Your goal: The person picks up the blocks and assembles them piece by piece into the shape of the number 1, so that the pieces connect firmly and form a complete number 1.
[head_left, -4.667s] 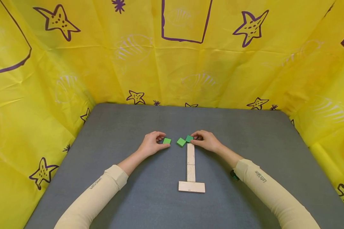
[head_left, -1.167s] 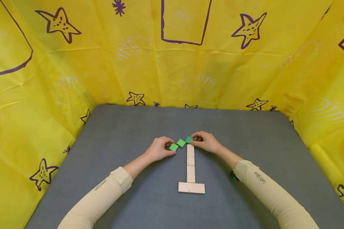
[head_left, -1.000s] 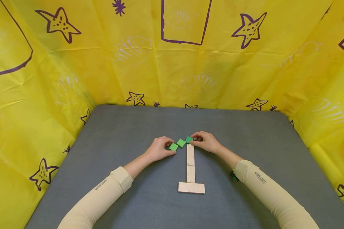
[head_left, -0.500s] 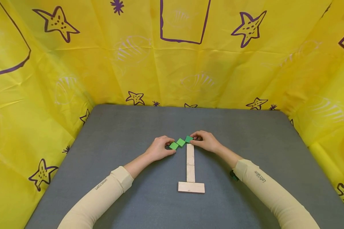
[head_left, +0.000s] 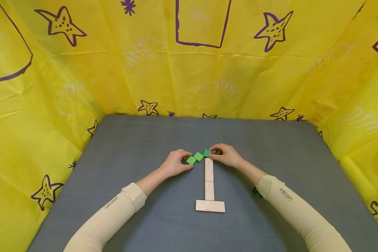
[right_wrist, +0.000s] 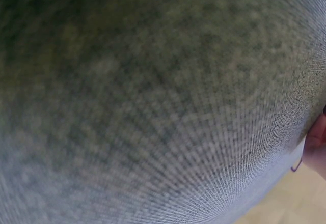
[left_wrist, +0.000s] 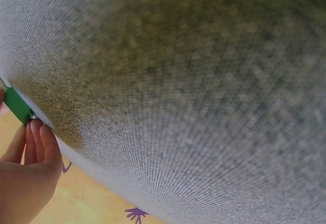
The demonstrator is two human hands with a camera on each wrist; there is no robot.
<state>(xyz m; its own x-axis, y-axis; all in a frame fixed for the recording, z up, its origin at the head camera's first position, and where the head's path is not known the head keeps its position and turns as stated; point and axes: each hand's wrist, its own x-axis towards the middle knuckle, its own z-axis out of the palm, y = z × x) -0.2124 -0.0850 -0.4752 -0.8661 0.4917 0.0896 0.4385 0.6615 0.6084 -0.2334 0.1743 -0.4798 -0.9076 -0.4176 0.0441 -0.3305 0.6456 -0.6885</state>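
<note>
Three small square green blocks lie in a slanting row on the grey table. My left hand [head_left: 175, 163] pinches the light green block [head_left: 191, 160] at the row's left end between thumb and fingers. In the left wrist view that same green block [left_wrist: 17, 105] sits at the fingertips. The middle green block [head_left: 198, 156] appears to touch it at a corner. My right hand [head_left: 226, 155] pinches the darker green block [head_left: 207, 153] at the right end. Just below that block starts a strip of two pale wooden planks [head_left: 209, 178]. Only a sliver of the right hand [right_wrist: 317, 145] shows in its wrist view.
A third pale plank [head_left: 210, 206] lies crosswise at the near end of the strip. The grey table [head_left: 138, 133] is bordered at the back and sides by a yellow cloth [head_left: 176, 77] with purple drawings.
Since the earliest frame, my left hand has brought its green block rightward and slightly nearer, up to the middle block. Over the last second both hands stay almost still.
</note>
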